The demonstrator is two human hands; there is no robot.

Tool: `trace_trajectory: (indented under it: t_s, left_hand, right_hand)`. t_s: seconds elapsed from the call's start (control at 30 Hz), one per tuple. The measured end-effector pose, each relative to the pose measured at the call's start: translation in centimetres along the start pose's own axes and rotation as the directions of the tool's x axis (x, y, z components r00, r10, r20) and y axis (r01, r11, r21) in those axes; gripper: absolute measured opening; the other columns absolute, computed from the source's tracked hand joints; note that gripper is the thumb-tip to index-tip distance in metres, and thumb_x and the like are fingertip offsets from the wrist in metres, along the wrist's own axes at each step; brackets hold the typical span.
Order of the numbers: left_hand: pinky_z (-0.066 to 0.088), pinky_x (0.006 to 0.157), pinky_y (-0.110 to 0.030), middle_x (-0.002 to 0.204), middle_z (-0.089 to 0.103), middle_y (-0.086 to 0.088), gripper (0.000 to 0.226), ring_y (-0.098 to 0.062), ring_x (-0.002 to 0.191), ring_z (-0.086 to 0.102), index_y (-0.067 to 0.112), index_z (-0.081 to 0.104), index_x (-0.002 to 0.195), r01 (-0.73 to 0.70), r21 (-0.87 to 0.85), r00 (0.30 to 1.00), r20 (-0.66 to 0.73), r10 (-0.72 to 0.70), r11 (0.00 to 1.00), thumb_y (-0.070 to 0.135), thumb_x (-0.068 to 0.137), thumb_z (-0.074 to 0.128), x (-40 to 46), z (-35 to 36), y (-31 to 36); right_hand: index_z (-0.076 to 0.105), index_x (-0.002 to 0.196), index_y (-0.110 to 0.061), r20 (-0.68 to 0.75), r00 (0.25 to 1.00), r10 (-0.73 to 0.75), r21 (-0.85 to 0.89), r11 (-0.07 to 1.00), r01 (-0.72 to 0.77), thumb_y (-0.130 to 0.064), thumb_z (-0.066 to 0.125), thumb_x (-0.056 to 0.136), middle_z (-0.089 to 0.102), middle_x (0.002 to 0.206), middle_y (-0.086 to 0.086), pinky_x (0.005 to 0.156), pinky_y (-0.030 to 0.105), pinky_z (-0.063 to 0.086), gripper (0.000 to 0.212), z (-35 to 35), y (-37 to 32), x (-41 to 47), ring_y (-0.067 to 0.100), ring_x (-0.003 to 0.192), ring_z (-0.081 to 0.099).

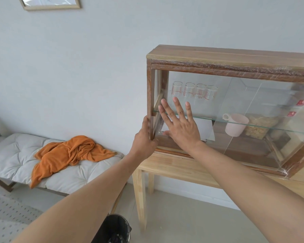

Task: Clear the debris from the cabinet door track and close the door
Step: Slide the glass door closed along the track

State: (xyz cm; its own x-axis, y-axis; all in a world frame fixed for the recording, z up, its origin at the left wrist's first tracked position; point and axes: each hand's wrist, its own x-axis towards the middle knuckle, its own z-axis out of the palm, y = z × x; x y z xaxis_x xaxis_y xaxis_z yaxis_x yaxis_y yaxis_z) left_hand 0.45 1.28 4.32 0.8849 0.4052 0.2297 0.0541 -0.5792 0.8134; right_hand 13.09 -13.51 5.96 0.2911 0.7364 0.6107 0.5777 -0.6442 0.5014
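Wooden display cabinet (235, 55) with sliding glass doors sits on a pale wooden table (174, 165), against the white wall. Its long axis runs left to right, glass front facing the camera; in this wide view the right end dips lower.

Left hand (144, 137) is wrapped around the cabinet's left corner post (149, 95) near its lower end, fingers closed on the wood.

Right hand (180, 123) lies flat on the left glass door (197, 109), palm to the pane, fingers spread apart and pointing up, gripping nothing. The hand sits at the door's left part, close to the post. Whether the pane's edge meets the frame cannot be told.

Bottom door track (218, 157) runs left to right along the cabinet's lower front edge. Any debris in it is too small to make out.

Behind the glass: 4 clear measuring beakers (194, 90) with red markings in a row, upper left. Below the glass shelf (253, 122), a white sheet (204, 128), a pink mug (235, 124), and a clear container of beige food (258, 126) just right of the mug.

Far left: cushioned bench (12, 155) with a crumpled orange cloth (68, 153) on it. A black bin (115, 228) stands on the floor, near bottom edge.
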Motion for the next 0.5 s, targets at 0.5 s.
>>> trace_trajectory:
  t_s: [0.5]
  left_hand:
    - [0.045, 0.057, -0.009, 0.106, 0.062, 0.017, 0.095, -0.006, 0.082, 0.064, 0.044, 0.014, 0.151, 0.011, -0.004, 1.0, -0.003, -0.011, 1.0, -0.002, 0.08, 0.058, -0.4, 0.0, 0.4]
  right_hand:
    - [-0.008, 0.172, -0.013, 0.015, 1.0, 0.024, -0.053, 0.998, -0.024, -0.07, 0.071, 0.084, -0.018, 0.18, 0.005, 0.131, 0.057, -0.01, 0.13, 0.2, -2.0, 1.3, 0.041, 0.162, -0.021]
